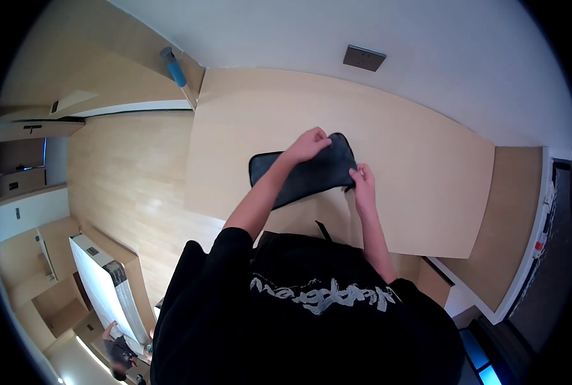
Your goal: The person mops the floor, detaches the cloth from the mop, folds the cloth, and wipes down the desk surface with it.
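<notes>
A flat black zip pouch (308,181) with rounded corners and a dark, slightly see-through face is tilted just above the light wooden desk (414,167). My left hand (311,144) reaches across it, fingers curled in a pinch at the upper edge near the top right corner. Whether a zip pull sits between those fingertips is too small to tell. My right hand (362,182) grips the pouch's right edge, thumb on the near face. A short dark strap end hangs below that hand.
On the wall behind the desk is a dark socket plate (364,58). A blue cylinder (175,72) stands past the desk's left corner. To the lower left, another person (120,354) is beside a wrapped white mattress (106,282). Wooden floor (129,167) runs along the left.
</notes>
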Available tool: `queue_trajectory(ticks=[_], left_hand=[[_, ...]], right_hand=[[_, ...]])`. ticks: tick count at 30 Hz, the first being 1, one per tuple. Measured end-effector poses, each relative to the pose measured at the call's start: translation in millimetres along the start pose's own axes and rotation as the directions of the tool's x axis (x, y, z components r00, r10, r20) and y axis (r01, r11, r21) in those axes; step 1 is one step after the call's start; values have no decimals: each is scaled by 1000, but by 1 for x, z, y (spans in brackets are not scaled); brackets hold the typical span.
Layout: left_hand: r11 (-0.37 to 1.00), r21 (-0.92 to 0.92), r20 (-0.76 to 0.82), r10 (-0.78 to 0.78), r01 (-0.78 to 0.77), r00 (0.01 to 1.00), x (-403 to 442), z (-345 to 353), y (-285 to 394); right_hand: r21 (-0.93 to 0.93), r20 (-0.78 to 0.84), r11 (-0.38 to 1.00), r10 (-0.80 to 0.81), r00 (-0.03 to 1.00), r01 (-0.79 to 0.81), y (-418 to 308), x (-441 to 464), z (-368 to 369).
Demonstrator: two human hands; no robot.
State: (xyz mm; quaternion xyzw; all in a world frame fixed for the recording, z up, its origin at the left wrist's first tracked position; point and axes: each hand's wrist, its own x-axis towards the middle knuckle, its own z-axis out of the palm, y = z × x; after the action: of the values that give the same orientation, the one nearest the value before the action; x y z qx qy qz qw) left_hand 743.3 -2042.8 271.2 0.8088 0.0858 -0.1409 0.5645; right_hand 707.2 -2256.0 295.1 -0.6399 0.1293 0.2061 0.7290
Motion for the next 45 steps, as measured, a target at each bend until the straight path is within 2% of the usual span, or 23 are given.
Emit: queue_trajectory(ticks=[1, 2, 4, 5, 7, 9, 12, 14, 17, 19, 20, 23, 25, 31, 35, 36, 37, 38, 39, 40, 42, 43, 45], left_hand=[[949, -289, 53, -114, 125, 992, -4, -14, 14], [949, -290, 47, -115, 123, 992, -12, -30, 31], [870, -491, -109, -6, -48, 994, -34, -61, 70], [871, -489, -110, -8, -47, 994, -44, -73, 84], [710, -656, -268, 98, -256, 958, -66, -91, 105], [738, -637, -222, 101, -222, 970, -94, -104, 117], [816, -557, -147, 86, -155, 985, -129, -101, 110], [863, -486, -110, 98, -139, 989, -152, -94, 102], [810, -570, -91, 108, -140, 990, -181, -82, 98], [681, -717, -185, 23, -151, 983, -189, -72, 109], [680, -719, -185, 14, -145, 983, -187, -70, 108], [851, -513, -284, -49, -109, 958, -164, -70, 104], [902, -402, -299, 35, -159, 954, -137, -69, 79], [952, -270, -301, 57, -143, 952, -86, -64, 34], [972, -172, -317, 100, -161, 943, -97, -58, 5], [972, -174, -316, 98, -159, 944, -106, -59, 2], [990, 45, -239, 141, -134, 961, -119, -58, 1], [957, 262, -154, 165, -120, 974, -132, -55, 1], [958, 261, -154, 161, -117, 975, -145, -46, -2], [946, 281, -90, 191, -159, 977, -158, -36, -9], [949, 264, 26, 170, -170, 985, -180, -19, -14], [971, 200, -2, 133, -130, 991, -185, -9, -17], [986, 139, -34, 97, -91, 995, -183, 11, -20]], right_hand=[[31, 22, 999, 6, 1000, -7, -17, 6, 3], [-31, 38, 999, -33, 999, 34, -43, 9, 8], [-61, 104, 989, -131, 986, 138, -88, 13, 16], [-29, 147, 979, -194, 970, 200, -107, 12, 18], [-33, 212, 966, -245, 946, 257, -141, 1, 19], [-38, 271, 947, -298, 915, 319, -167, -11, 19], [-171, 351, 911, -301, 887, 377, -186, -40, 13], [-378, 460, 805, -266, 847, 458, -191, -60, 6], [-370, 441, 823, -253, 861, 431, -196, -89, 6], [-381, 440, 804, -278, 854, 458, -194, -93, 12], [-386, 440, 781, -313, 842, 492, -193, -94, 15], [-443, 424, 803, -206, 882, 400, -181, -66, 26], [-471, 397, 808, -166, 903, 355, -163, -36, 30], [-734, 435, 494, -187, 881, 467, -140, 22, 40], [-708, 474, 492, -202, 857, 507, -123, 3, 34], [-732, 524, 400, -188, 831, 552, -107, -5, 25], [-745, 571, 305, -169, 803, 593, -94, -15, 17], [-798, 574, 202, -30, 818, 567, -87, -29, 12], [-833, 548, 10, 145, 823, 553, -76, -42, 7], [-842, 519, -46, 206, 830, 538, -69, -57, 3], [-838, 544, -5, 74, 836, 545, -41, -71, -3], [-838, 543, -4, 74, 836, 545, -28, -71, -2], [-832, 475, 204, -219, 852, 517, -6, -70, 10]])
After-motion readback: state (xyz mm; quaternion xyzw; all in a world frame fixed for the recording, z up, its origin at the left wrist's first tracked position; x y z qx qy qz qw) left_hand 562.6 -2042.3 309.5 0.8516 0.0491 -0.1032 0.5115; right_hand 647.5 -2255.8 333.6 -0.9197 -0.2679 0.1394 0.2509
